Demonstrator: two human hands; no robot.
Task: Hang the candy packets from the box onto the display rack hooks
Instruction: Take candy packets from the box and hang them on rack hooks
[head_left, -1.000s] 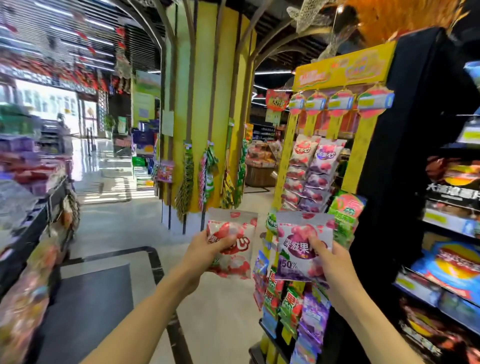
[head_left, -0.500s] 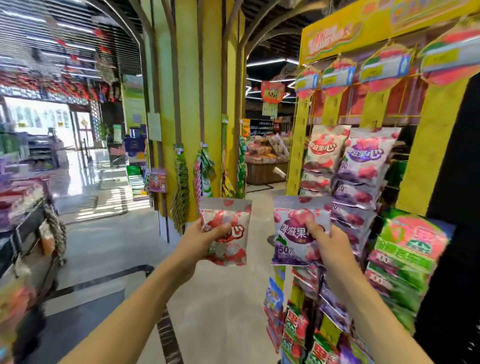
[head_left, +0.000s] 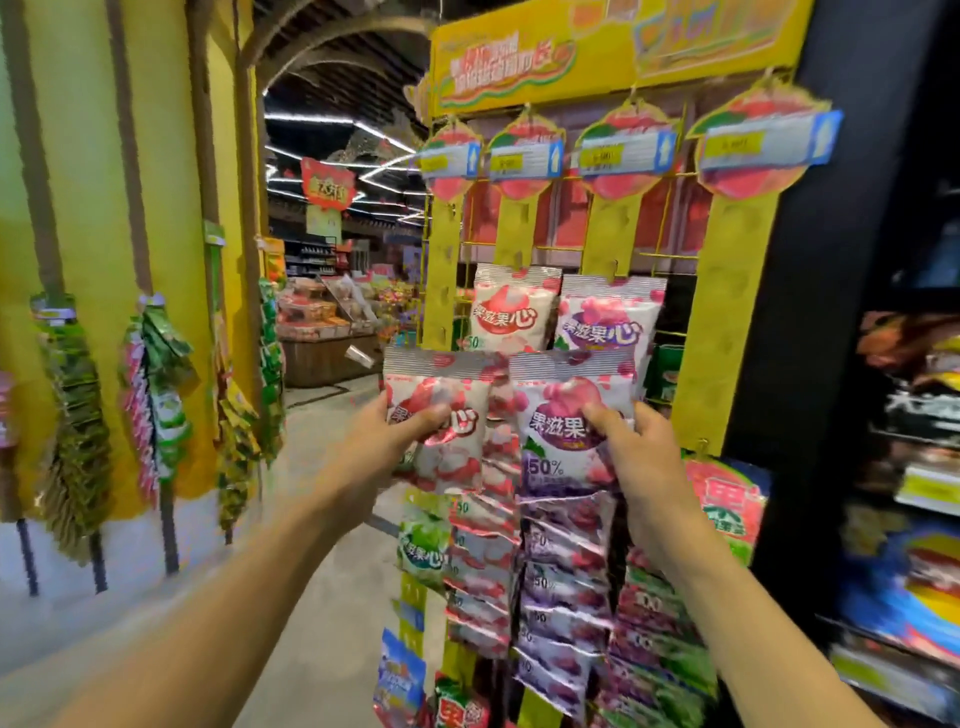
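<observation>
Both packets have come up close against the display rack; left hand pinches the red packet, right hand the purple packet, uprights pointing to 12 o'clock.

Two hands each hold one glossy candy packet: one red-and-white lychee packet and one purple-and-white grape packet. Four round red-and-yellow price tags hang along the yellow display rack.

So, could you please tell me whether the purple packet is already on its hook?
Not yet. The purple packet is gripped by the right hand, held in front of the display rack, below the hung packets.
</observation>
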